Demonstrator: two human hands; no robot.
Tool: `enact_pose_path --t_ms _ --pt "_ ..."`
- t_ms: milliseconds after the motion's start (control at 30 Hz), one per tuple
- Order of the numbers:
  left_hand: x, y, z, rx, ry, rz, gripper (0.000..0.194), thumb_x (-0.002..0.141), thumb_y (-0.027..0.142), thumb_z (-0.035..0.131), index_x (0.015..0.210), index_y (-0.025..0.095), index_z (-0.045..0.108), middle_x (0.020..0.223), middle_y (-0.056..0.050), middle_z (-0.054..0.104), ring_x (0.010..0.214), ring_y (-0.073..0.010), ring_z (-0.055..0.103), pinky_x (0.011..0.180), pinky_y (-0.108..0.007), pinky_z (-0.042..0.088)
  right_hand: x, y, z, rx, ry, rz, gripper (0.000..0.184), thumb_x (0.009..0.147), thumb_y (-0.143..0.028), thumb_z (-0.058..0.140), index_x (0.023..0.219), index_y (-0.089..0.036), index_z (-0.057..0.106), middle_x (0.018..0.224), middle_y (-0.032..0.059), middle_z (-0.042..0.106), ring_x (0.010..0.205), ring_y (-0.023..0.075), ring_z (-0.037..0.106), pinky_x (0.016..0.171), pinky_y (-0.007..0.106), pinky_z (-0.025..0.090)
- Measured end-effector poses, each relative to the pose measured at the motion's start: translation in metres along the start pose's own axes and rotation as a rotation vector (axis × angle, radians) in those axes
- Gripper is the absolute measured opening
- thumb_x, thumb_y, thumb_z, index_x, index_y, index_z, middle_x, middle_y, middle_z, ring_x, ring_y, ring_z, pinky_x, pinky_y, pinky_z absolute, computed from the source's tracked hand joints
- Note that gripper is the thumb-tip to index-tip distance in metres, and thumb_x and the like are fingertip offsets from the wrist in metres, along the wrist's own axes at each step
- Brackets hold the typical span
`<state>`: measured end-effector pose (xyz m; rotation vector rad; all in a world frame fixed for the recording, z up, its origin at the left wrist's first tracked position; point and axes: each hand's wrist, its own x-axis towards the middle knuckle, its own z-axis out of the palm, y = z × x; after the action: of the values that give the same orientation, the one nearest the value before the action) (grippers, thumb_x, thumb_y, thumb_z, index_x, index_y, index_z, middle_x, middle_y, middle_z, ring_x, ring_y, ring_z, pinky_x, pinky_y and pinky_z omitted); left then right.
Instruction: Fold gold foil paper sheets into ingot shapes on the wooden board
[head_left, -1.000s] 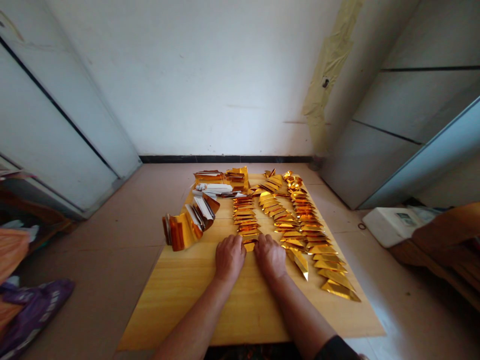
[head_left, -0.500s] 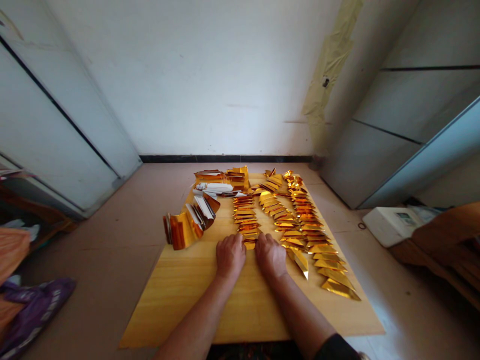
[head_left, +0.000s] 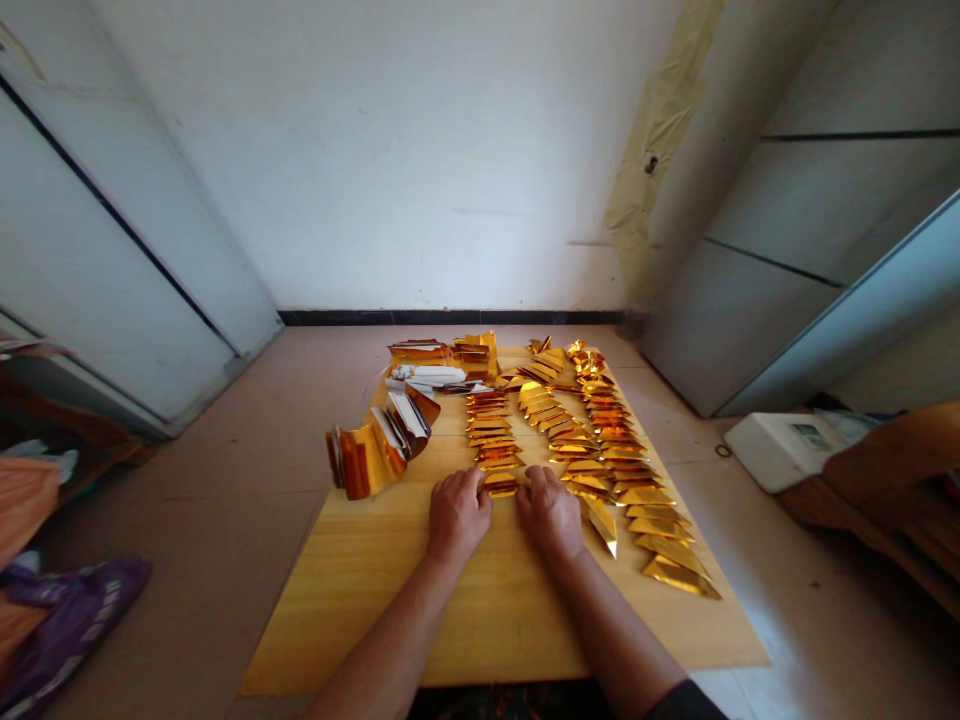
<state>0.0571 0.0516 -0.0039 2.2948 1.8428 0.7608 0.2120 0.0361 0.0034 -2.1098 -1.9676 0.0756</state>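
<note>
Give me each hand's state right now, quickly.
Left hand: fingers curled at the left end of a folded gold foil piece; grip unclear.
Right hand: fingers curled by that piece's right end; whether it grips cannot be told.

Left hand (head_left: 457, 515) and right hand (head_left: 551, 512): fingertips partly concealed, grip on gold foil piece (head_left: 500, 487) indeterminate | Purple bag (head_left: 79, 620): lettering blurred, cut by left edge | White box (head_left: 786, 448): label too small to read | Dark sleeve (head_left: 686, 703): cut by bottom edge | Gray cabinet (head_left: 825, 215): cut by right edge
</note>
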Motion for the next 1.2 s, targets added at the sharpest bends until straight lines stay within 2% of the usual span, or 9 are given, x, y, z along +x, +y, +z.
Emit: enact_pose_path --t_ms 200,467,600,800,1000,1200 --pt "0.001 -0.001 0.001 -0.06 0.037 0.026 0.01 0.076 0.011 0.053 0.071 0.02 0.053 0.069 -0.001 0.06 0.068 -0.0152 0.055 0.067 -0.027 0.04 0.001 0.003 0.003 0.046 0.038 -0.02 0.014 0.091 -0.023 0.044 0.083 -0.019 0.055 0.081 -0.0007 0.06 0.06 0.0082 0.052 0.051 0.024 0.022" --pt "0.003 -0.003 0.007 -0.094 0.105 0.051 0.016 0.081 0.013 0.05 0.067 0.02 0.05 0.066 0.0 0.057 0.066 -0.0141 0.054 0.066 -0.026 0.038 0.002 0.003 0.004 0.066 0.065 -0.016 0.015 0.091 -0.023 0.044 0.082 -0.02 0.056 0.081 -0.0014 0.061 0.06 0.008 0.053 0.051 0.024 0.023" --pt "0.004 -0.004 0.008 -0.097 0.109 0.052 0.017 0.083 0.015 0.05 0.066 0.02 0.048 0.067 0.0 0.057 0.066 -0.014 0.054 0.066 -0.026 0.038 0.004 0.002 0.003 0.049 0.059 0.0 0.016 0.092 -0.024 0.044 0.082 -0.02 0.056 0.081 -0.0014 0.062 0.061 0.0083 0.055 0.051 0.024 0.022" --pt "0.006 -0.005 0.004 -0.021 0.087 0.025 0.017 0.084 0.021 0.054 0.068 0.02 0.05 0.068 0.0 0.058 0.067 -0.0149 0.053 0.065 -0.026 0.036 0.005 0.0 -0.001 0.044 0.047 0.009 0.012 0.091 -0.026 0.046 0.093 -0.022 0.058 0.086 -0.0006 0.064 0.064 0.0093 0.058 0.05 0.023 0.023" --pt "0.01 -0.003 0.001 0.049 0.05 -0.044 0.016 0.083 0.028 0.055 0.069 0.021 0.051 0.07 0.0 0.058 0.067 -0.0151 0.052 0.061 -0.026 0.033 0.009 -0.002 0.0 -0.006 0.021 0.05 0.014 0.092 -0.03 0.045 0.092 -0.022 0.057 0.086 0.0005 0.064 0.062 0.0098 0.059 0.049 0.022 0.023" --pt "0.013 -0.003 0.003 0.086 0.042 -0.065 0.011 0.082 0.028 0.057 0.077 0.02 0.052 0.076 -0.001 0.059 0.075 -0.0168 0.054 0.065 -0.027 0.036 0.016 -0.005 0.003 -0.062 -0.015 0.093 0.016 0.092 -0.033 0.044 0.092 -0.021 0.055 0.085 0.0013 0.064 0.06 0.0101 0.06 0.048 0.023 0.022"
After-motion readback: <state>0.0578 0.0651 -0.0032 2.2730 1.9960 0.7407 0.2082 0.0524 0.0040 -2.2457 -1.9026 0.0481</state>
